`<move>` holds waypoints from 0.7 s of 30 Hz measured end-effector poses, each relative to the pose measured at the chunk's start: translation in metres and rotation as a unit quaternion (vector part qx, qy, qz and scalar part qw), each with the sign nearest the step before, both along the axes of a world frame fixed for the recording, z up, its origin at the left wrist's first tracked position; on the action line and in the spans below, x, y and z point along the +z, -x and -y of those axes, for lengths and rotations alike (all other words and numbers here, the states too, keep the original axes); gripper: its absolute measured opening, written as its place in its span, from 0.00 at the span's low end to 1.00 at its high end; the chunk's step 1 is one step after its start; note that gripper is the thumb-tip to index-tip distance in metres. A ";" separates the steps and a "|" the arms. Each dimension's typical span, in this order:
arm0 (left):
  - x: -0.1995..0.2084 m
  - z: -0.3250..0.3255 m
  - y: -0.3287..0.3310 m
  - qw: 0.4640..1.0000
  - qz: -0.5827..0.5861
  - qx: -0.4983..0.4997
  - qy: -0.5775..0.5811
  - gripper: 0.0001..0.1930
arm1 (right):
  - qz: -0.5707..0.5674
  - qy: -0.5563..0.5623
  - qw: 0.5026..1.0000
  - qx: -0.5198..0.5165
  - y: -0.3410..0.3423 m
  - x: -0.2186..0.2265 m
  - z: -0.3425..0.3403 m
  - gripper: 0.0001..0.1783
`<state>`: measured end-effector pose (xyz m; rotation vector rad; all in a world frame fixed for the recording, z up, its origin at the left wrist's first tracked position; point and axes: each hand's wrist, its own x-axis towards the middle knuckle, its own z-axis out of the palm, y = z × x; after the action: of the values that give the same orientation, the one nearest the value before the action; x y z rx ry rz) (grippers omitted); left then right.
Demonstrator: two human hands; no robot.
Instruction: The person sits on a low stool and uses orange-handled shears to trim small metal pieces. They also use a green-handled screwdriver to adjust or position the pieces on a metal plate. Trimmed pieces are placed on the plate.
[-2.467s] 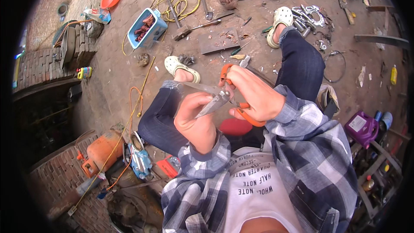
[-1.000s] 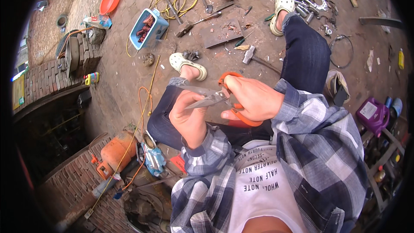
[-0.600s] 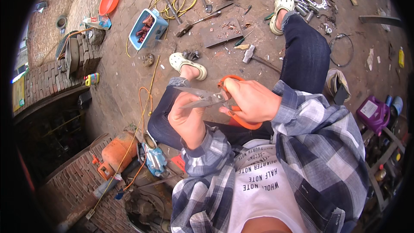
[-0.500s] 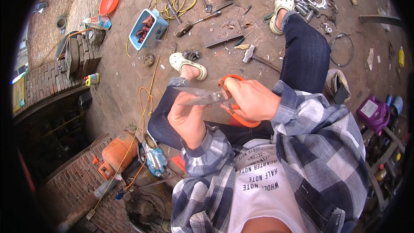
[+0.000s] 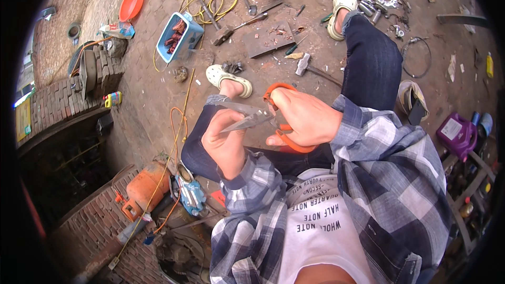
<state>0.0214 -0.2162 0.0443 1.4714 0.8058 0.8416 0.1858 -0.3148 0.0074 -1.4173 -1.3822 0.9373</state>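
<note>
A pair of scissors (image 5: 256, 118) with orange handle loops and grey metal blades is held in front of my lap. My right hand (image 5: 310, 120) is wrapped round the handles. The blades stand apart and point left. Beside and partly behind them is my left hand (image 5: 225, 150), its fingers curled in close to the blades. Whether a small piece sits between those left fingers cannot be made out; the blades cover part of them.
Beyond my feet lie a hammer (image 5: 315, 70), a flat metal plate (image 5: 271, 41) with copper-coloured scraps, and a light blue tub (image 5: 190, 39) of reddish-brown pieces. An orange gas cylinder (image 5: 150, 185) lies at left; a purple jug (image 5: 456, 135) stands at right.
The scissor blades have spread wider apart, and the handle loops have shifted slightly up. My left hand has turned a little, with its fingers curled closer beside the blades.
</note>
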 end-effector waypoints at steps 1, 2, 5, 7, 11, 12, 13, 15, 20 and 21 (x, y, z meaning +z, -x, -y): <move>0.002 0.000 -0.001 1.000 -0.004 -0.009 -0.001 0.07 | -0.001 0.005 1.000 0.002 0.000 -0.002 0.000 0.34; 0.001 -0.001 0.000 1.000 -0.009 -0.013 -0.007 0.07 | -0.003 0.009 1.000 0.003 0.001 -0.004 -0.001 0.34; 0.003 -0.002 0.002 0.999 -0.020 -0.020 -0.015 0.07 | -0.003 0.038 0.999 0.018 0.003 -0.005 -0.002 0.34; 0.002 -0.003 0.002 1.000 -0.020 -0.020 -0.012 0.07 | 0.002 0.014 1.000 0.017 0.002 -0.003 0.000 0.34; 0.005 0.000 0.001 0.999 -0.029 -0.017 -0.007 0.08 | -0.002 0.007 1.000 0.021 0.003 -0.004 0.001 0.33; 0.007 0.001 -0.001 0.999 -0.036 -0.014 -0.009 0.08 | 0.002 0.010 1.000 0.017 0.003 -0.004 0.001 0.32; 0.008 0.001 -0.002 0.999 -0.043 -0.010 -0.011 0.08 | 0.006 0.014 1.000 0.013 0.004 -0.004 0.001 0.31; 0.008 -0.001 0.002 0.999 -0.048 -0.017 -0.011 0.08 | 0.015 0.015 1.000 0.005 0.006 -0.004 0.000 0.29; 0.006 -0.004 0.008 0.997 -0.055 -0.045 -0.039 0.06 | 0.036 -0.012 0.999 -0.022 0.013 -0.012 0.000 0.24; 0.004 -0.005 0.008 0.997 -0.051 -0.044 -0.038 0.06 | 0.042 0.000 0.999 -0.023 0.014 -0.013 0.000 0.24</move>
<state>0.0139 -0.2115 0.0482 1.6165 0.7862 0.7436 0.1721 -0.3147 -0.0056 -1.4970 -1.4036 0.8566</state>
